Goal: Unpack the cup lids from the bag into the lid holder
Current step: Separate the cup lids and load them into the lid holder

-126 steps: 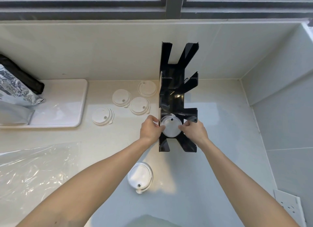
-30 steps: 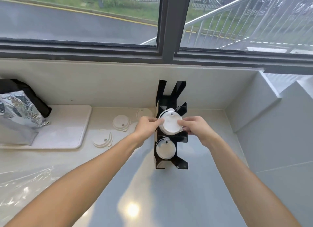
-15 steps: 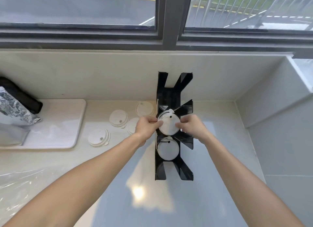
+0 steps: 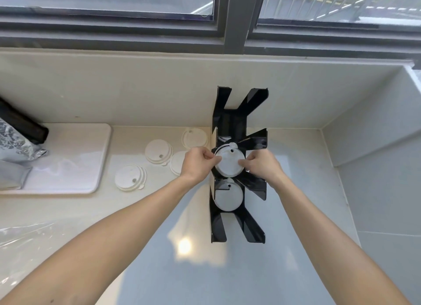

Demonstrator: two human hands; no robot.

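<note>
A black lid holder [image 4: 230,120] with slanted side fins stands on the counter against the back wall. Both hands pinch a stack of white cup lids [image 4: 228,163] in its middle slot: my left hand [image 4: 197,162] on the stack's left edge, my right hand [image 4: 259,165] on its right edge. Another stack of white lids [image 4: 228,196] rests in the slot below. More lids lie on the counter to the left: one stack [image 4: 158,154], one [image 4: 130,177], one [image 4: 194,138] and one [image 4: 177,165] partly behind my left hand.
A white tray [image 4: 75,159] at the left carries a silver foil bag [image 4: 13,143] and a dark bag. Crumpled clear plastic [image 4: 25,247] lies at the lower left. The wall steps forward on the right; a window runs along the back.
The view has tilted down. Both hands have lowered the lid stack further into the holder's middle slot, just above the stack set in earlier.
</note>
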